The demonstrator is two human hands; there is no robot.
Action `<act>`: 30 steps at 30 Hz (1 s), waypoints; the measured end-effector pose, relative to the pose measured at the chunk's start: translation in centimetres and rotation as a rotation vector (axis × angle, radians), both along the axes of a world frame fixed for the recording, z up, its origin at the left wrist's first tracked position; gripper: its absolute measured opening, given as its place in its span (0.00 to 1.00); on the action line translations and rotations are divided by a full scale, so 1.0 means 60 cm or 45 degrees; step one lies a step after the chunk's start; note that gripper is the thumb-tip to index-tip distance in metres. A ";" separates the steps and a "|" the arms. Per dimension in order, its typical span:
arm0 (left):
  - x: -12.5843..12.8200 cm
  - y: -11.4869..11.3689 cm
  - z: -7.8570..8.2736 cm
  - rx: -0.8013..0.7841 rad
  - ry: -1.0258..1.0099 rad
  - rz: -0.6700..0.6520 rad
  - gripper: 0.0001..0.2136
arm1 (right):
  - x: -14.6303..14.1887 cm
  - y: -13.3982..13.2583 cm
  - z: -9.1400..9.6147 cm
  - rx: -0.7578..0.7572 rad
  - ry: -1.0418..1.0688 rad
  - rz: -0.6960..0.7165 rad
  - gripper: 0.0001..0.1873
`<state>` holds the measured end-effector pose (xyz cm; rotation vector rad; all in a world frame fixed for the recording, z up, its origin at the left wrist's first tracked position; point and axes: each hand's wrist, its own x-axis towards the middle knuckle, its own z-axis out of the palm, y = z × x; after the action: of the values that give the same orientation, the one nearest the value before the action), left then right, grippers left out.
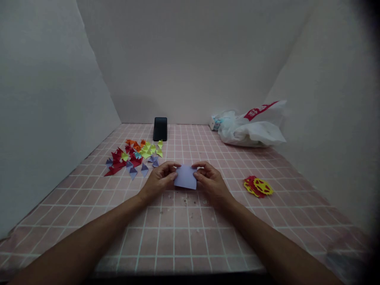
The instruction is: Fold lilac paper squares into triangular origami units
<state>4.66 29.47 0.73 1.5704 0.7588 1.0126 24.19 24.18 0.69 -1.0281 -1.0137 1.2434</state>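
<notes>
A small sheet of light purple paper [186, 178] is held up in front of me over the table. My left hand [162, 177] pinches its left edge between thumb and fingers. On the opposite side, my right hand [209, 179] grips the right edge the same way. The sheet looks nearly square, and its lower edge hangs free. Beyond my left hand lie several small folded paper pieces in red [118, 156], orange [136, 145], yellow-green [147, 151], and purple [144, 169].
The table [166, 241] has a pink cloth with a white grid. At the back stands a black phone [160, 129]. A white plastic bag [252, 130] and a tissue box [213, 123] sit back right. Red and yellow cut-out paper shapes [257, 187] lie to the right.
</notes>
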 end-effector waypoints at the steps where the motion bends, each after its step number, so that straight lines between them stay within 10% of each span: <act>1: -0.001 0.000 0.001 0.028 0.029 0.004 0.09 | 0.000 0.000 0.000 -0.023 0.034 -0.010 0.11; 11: -0.007 -0.004 0.015 0.590 0.260 0.119 0.05 | -0.004 -0.001 -0.005 -0.155 0.169 0.076 0.12; 19: -0.003 -0.001 0.007 -0.059 0.096 0.113 0.11 | -0.003 -0.004 0.005 0.107 -0.226 0.083 0.14; 30: 0.003 -0.011 0.005 -0.199 0.044 -0.023 0.10 | -0.004 -0.005 -0.002 -0.016 -0.140 0.075 0.13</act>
<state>4.85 28.81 1.06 1.4603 0.8264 0.8935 23.97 23.87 0.55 -1.0933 -1.1291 1.2532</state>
